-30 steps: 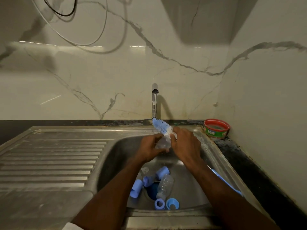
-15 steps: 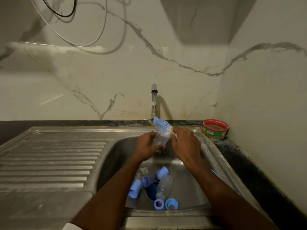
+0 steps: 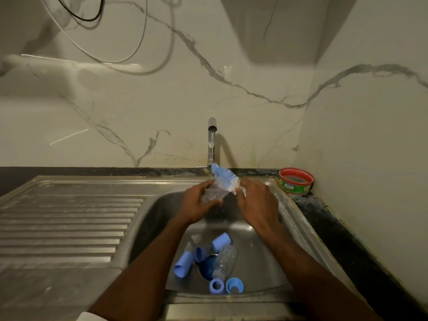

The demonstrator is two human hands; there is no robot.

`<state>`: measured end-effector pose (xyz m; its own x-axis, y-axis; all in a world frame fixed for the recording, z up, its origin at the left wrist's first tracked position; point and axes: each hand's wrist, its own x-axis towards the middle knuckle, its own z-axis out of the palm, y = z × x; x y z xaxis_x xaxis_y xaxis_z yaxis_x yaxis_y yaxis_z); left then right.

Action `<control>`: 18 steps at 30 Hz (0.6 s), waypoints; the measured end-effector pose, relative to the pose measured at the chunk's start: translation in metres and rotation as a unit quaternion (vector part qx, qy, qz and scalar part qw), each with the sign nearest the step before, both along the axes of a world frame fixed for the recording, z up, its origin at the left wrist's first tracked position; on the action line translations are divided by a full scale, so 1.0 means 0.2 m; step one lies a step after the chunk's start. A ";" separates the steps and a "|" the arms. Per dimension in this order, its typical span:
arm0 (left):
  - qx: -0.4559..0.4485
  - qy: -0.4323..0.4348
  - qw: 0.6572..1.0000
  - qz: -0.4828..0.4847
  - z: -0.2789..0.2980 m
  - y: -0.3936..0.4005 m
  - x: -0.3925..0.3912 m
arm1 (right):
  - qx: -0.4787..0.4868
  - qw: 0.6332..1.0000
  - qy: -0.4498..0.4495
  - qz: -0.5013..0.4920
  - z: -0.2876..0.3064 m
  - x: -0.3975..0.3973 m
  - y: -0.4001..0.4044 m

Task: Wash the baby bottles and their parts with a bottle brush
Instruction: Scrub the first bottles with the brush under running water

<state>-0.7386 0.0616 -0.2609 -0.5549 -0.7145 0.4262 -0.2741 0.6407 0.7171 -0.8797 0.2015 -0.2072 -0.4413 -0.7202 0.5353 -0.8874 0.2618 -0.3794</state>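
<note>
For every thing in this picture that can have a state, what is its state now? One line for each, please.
Chrome tap: running, thin stream.
Clear plastic bottle: held by left hand over the steel sink.
Blue-and-white bottle brush: held by right hand, bristles against that bottle.
Second clear bottle: lying on its side in the basin.
Red-rimmed green tub: open, upright.

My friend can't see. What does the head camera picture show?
Over a steel sink, the left hand holds a clear bottle while the right hand holds a blue brush against it. More bottle parts lie in the sink.
</note>
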 end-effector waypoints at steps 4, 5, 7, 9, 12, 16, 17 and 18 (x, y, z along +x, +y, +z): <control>0.032 0.000 0.999 0.014 -0.02 -0.01 0.00 | 0.008 1.000 0.005 0.030 -0.02 0.01 0.01; 0.031 -0.004 0.999 -0.006 -0.03 0.01 -0.01 | 0.007 0.999 -0.004 0.032 -0.02 0.02 0.00; 0.029 -0.013 0.998 -0.047 -0.03 0.03 -0.02 | -0.003 1.000 -0.021 0.023 -0.01 0.03 -0.02; 0.029 -0.019 0.998 -0.056 -0.02 0.04 -0.03 | -0.014 0.999 -0.030 0.002 0.01 0.02 -0.03; 0.032 -0.005 0.998 -0.049 0.00 0.04 -0.02 | -0.006 0.999 -0.032 -0.013 0.03 -0.02 0.00; 0.039 0.003 0.999 -0.018 -0.01 0.05 0.00 | 0.024 0.999 -0.025 0.014 0.01 0.01 0.03; 0.039 -0.003 0.999 -0.015 -0.01 0.06 0.00 | 0.026 0.999 -0.020 0.021 0.00 0.02 0.03; 0.040 -0.011 0.999 -0.020 -0.01 0.06 0.00 | 0.026 0.999 -0.022 0.025 -0.01 0.02 0.03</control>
<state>-0.7385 0.0739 -0.2635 -0.5925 -0.7229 0.3556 -0.2659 0.5921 0.7607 -0.8756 0.2068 -0.2082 -0.4266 -0.7679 0.4779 -0.8828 0.2387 -0.4045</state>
